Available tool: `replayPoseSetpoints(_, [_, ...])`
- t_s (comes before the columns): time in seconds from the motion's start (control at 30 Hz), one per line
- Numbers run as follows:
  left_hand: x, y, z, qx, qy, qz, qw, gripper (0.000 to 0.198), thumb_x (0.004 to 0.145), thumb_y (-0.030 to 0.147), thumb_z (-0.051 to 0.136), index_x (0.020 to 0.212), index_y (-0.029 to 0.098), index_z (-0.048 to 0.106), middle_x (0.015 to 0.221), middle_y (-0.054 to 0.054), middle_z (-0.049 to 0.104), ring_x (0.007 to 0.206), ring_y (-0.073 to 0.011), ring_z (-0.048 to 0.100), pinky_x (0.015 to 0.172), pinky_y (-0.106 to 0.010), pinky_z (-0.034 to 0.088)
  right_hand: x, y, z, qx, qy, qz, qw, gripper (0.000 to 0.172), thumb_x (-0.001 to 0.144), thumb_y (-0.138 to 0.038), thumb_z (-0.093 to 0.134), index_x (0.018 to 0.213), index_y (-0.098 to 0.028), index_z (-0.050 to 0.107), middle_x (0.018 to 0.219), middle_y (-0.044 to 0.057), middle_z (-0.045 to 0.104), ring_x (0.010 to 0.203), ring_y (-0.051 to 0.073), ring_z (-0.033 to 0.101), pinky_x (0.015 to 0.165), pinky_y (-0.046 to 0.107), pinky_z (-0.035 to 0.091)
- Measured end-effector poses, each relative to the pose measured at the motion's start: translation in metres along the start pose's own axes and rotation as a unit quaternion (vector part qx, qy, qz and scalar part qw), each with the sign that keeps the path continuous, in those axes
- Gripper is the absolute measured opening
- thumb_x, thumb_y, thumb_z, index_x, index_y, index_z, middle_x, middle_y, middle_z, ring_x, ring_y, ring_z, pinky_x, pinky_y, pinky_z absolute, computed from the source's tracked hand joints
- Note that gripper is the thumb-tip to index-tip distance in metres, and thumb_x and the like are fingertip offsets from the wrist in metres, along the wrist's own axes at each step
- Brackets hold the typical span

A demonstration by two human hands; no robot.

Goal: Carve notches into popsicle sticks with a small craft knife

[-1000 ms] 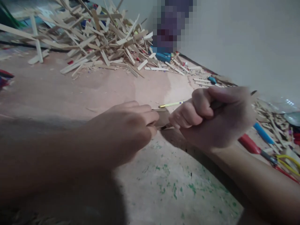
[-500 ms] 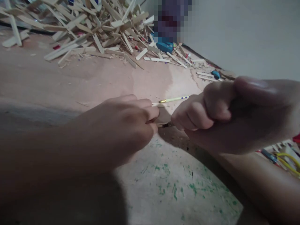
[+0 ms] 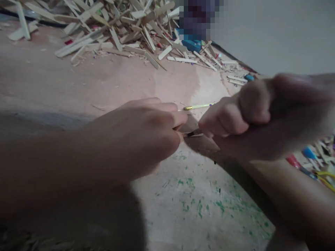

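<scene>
My left hand (image 3: 151, 134) lies low over the tabletop, fingers bent and pressed together on what looks like a wooden craft stick (image 3: 186, 134); only a pale sliver of it shows past the thumb. My right hand (image 3: 235, 108) is closed in a fist around a thin tool with a dark tip (image 3: 193, 133). The tip points left and meets the stick beside my left fingertips. The fist hides the rest of the tool, so its kind is unclear. Just beyond both hands lies a pale yellow pencil (image 3: 197, 107), partly covered by my right hand.
A large heap of wooden craft sticks (image 3: 131, 31) covers the back of the wooden table (image 3: 117, 78), with a blue object (image 3: 192, 45) at its right edge. Yellow-handled scissors or pliers (image 3: 324, 179) and a red-handled tool (image 3: 293, 161) lie at right. Green paint specks mark the front.
The view has shifted slightly, so everything sits further right and higher. Both hands keep nearly the same pose, with the dark tip still close to the left fingertips.
</scene>
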State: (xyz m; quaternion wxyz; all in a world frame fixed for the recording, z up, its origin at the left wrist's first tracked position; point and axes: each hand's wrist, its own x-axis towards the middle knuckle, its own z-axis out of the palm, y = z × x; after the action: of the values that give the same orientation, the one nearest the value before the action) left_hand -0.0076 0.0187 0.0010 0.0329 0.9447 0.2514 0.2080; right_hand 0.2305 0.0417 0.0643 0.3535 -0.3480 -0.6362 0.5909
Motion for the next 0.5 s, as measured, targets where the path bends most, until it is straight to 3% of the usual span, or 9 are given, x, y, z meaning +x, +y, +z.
replayPoseSetpoints(0.03, [0.0,0.0,0.0,-0.001,-0.002,-0.002,1.0,0.039,0.114,0.007,0.059,0.089,0.022,0.084,0.093,-0.004,0.066,0.085,-0.0228,0.059,0.082,-0.038,0.049,0.0,0.0,-0.006,0.0,0.011,0.0,1.0,0.107,0.119,-0.056,0.089,0.067,-0.025,0.001,0.062,-0.006,0.001,0.051,0.014,0.011,0.05,0.038,0.033])
replayPoseSetpoints(0.07, [0.001,0.001,0.0,-0.002,0.0,-0.005,1.0,0.041,0.115,0.005,0.057,0.089,0.022,0.084,0.094,-0.004,0.066,0.085,-0.0227,0.06,0.082,-0.038,0.051,-0.001,0.0,-0.011,0.004,0.002,0.009,1.0,0.105,0.117,-0.052,0.092,0.066,-0.024,0.004,0.061,-0.006,0.006,0.051,0.013,0.018,0.052,0.036,0.037])
replayPoseSetpoints(0.13, [0.001,0.002,-0.001,-0.002,0.007,-0.008,1.0,0.041,0.114,0.002,0.055,0.091,0.021,0.084,0.094,-0.003,0.063,0.083,-0.0217,0.058,0.08,-0.036,0.051,-0.006,0.001,-0.021,-0.007,-0.064,0.037,0.997,0.088,0.119,-0.049,0.088,0.059,-0.022,0.029,0.059,-0.003,0.034,0.056,0.016,0.043,0.063,0.037,0.052])
replayPoseSetpoints(0.27, [0.0,0.002,-0.002,-0.007,-0.007,-0.005,1.0,0.035,0.11,0.001,0.062,0.089,0.022,0.08,0.094,-0.004,0.068,0.084,-0.0236,0.062,0.08,-0.037,0.05,-0.015,0.001,-0.03,-0.098,-0.004,-0.048,0.994,0.057,0.123,-0.04,0.068,0.067,-0.028,0.067,0.077,0.004,0.068,0.085,0.026,0.071,0.085,0.044,0.064])
replayPoseSetpoints(0.33, [-0.001,0.0,-0.001,-0.011,-0.021,-0.005,1.0,0.031,0.108,0.001,0.066,0.093,0.023,0.081,0.101,-0.005,0.075,0.092,-0.0261,0.068,0.085,-0.039,0.052,-0.017,-0.005,-0.035,-0.158,0.026,-0.068,0.985,0.046,0.119,-0.038,0.071,0.076,-0.028,0.082,0.085,0.007,0.076,0.093,0.027,0.072,0.084,0.041,0.061])
replayPoseSetpoints(0.4, [-0.001,-0.001,-0.001,-0.016,-0.029,-0.005,0.999,0.025,0.106,0.002,0.071,0.098,0.023,0.082,0.106,-0.005,0.08,0.096,-0.0272,0.07,0.087,-0.04,0.052,-0.02,-0.017,-0.045,-0.231,0.019,-0.036,0.972,0.034,0.12,-0.031,0.079,0.089,-0.025,0.093,0.069,0.001,0.067,0.066,0.019,0.056,0.063,0.037,0.046])
replayPoseSetpoints(0.5, [0.001,0.001,-0.005,-0.029,-0.044,0.01,0.999,0.027,0.093,-0.002,0.073,0.099,0.023,0.08,0.104,-0.004,0.082,0.094,-0.0261,0.072,0.086,-0.041,0.052,-0.034,-0.039,-0.062,-0.366,-0.071,0.002,0.928,0.038,0.122,-0.05,0.088,0.094,-0.026,0.097,0.061,-0.002,0.066,0.051,0.014,0.049,0.048,0.032,0.036])
